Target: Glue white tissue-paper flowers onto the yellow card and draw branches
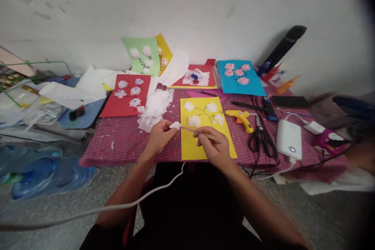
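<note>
My left hand (160,137) pinches a small white paper piece (175,125) over the left edge of a yellow sheet (193,149). A thin wooden stick, perhaps a brush (215,137), lies in the closed fingers of my right hand (213,146). Its tip meets the paper piece. On the yellow sheet are several fluffy white paper flowers (211,107) along drawn dark stems. Beside my left hand spreads a heap of white paper pieces (158,105).
A yellow glue gun (239,119), black scissors (261,140) and a white power bank (289,139) lie to the right. Red (113,105), green (130,49) and blue (227,86) flower sheets stand behind. A white cable (137,202) crosses in front of me.
</note>
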The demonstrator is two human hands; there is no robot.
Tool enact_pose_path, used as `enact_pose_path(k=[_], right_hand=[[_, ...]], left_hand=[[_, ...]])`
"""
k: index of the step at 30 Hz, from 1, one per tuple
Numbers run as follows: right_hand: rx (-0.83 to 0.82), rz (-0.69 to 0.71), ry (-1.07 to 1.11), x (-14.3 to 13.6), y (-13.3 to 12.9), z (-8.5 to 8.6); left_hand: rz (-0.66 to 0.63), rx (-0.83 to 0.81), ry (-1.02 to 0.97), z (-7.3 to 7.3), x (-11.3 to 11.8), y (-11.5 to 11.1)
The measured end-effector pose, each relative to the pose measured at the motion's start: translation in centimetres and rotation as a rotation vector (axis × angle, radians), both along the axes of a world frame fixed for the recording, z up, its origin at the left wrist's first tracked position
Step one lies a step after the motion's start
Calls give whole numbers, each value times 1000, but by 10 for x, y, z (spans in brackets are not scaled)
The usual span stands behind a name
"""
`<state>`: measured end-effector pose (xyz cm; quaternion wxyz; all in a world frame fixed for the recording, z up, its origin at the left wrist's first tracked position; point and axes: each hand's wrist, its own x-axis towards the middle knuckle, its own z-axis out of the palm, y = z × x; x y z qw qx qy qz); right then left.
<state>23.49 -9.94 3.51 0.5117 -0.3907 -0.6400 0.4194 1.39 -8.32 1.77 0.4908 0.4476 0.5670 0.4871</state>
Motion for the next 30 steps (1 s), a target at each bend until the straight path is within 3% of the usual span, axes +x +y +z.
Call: enact_pose_path(k=[5,11,19,25,30], right_hand=[[-15,-24,-34,6,0,-8],[-65,-38,8,12,-3,-9],[-268,-127,262,22,-1,-14],[-374,-126,446,28,1,-14],[-449,-122,462,36,-9,-18]], left_hand=[[-64,-34,-147,-1,19,0],[-72,-51,-210,-2,26,-2],[-120,-113,-340,1,34,-4],[-151,-67,-261,-2,45,-1],[-212,-25,-170,1,51,-10]])
